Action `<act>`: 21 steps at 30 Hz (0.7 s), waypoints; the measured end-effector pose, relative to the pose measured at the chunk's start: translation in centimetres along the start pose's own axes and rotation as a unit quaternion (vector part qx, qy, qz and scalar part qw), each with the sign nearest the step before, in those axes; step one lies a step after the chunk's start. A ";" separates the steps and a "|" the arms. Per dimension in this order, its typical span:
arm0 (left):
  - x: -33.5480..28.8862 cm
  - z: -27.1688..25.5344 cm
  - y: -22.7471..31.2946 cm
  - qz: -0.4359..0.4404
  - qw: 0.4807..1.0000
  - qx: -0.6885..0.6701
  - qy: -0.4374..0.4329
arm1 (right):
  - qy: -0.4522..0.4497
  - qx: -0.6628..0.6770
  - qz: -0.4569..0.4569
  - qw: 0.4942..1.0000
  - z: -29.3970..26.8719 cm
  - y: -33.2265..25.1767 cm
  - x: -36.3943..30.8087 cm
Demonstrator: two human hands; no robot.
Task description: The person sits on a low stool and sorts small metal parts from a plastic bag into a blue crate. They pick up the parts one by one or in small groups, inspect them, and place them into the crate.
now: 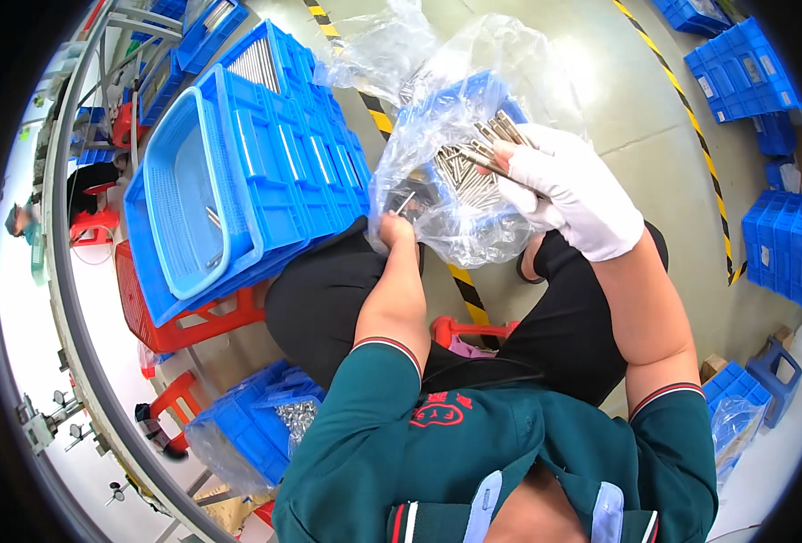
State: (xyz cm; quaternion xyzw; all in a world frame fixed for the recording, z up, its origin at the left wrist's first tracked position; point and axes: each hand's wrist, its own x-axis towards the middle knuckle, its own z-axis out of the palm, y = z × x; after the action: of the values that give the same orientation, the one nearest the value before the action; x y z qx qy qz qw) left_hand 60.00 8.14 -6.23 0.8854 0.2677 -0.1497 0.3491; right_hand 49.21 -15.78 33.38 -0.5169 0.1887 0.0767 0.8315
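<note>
Gloved in white, the right hand [573, 195] is closed around a bundle of thin metal rods [500, 136], whose ends stick out past the fingers toward the far left. Just left of it, the bare left hand [395, 226] pinches a single metal pin [406, 203] between its fingertips, the pin tilted up and to the right. Both hands work inside a clear plastic bag [460, 118] that lines a blue bin [473, 95]; more loose rods [460, 176] lie in a heap in the bag between the two hands, touching the held bundle. The bag's crumpled top rises on the far side, over the yellow-and-black floor stripe [374, 113]. The person sits with black-trousered knees under the bag, in a dark green short-sleeved top, on a red stool [455, 330]. To the left, a stack of blue crates [301, 154] stands tilted on another red stool [184, 330], with a blue mesh basket [184, 190] leaning against its near-left face; a few rods show inside the basket, and a row of them in the top crate at the far end. Near left, low on the floor, a smaller blue bin [256, 421] lined with plastic holds a pile of shiny small metal parts [297, 418]. More blue crates [740, 72] stand well apart on the far right, beyond a second floor stripe.
</note>
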 end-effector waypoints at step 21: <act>-5.1 -0.7 5.7 -0.081 0.995 0.003 -0.050 | -0.043 -0.080 -0.022 0.996 0.4 1.9 1.7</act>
State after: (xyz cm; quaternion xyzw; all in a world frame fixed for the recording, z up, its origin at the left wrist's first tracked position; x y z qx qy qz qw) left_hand 59.26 3.23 -0.38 0.8534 0.3204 -0.2223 0.3458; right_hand 50.22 -14.65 31.32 -0.5822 0.1349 0.0953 0.7961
